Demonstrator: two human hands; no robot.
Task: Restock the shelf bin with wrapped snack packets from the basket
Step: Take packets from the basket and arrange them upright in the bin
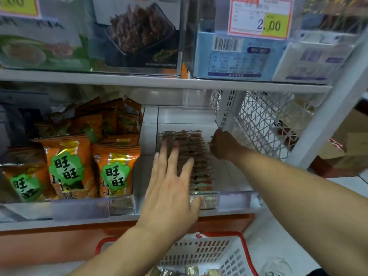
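Note:
A clear shelf bin (235,200) on the middle shelf holds rows of small brown wrapped snack packets (199,156) along its left side. My left hand (171,188) lies flat with straight fingers against the near part of those rows. My right hand (223,144) reaches deep into the bin's right rear, fingers curled around what looks like a few packets; the grip is partly hidden. A white basket with a red rim (237,253) sits on the floor below, with some wrapped packets (191,270) in its bottom.
Orange snack bags (115,170) fill the neighbouring bin on the left. Bins with price labels (258,18) sit on the upper shelf. A white mesh side panel (264,124) and shelf upright (326,118) bound the bin's right side.

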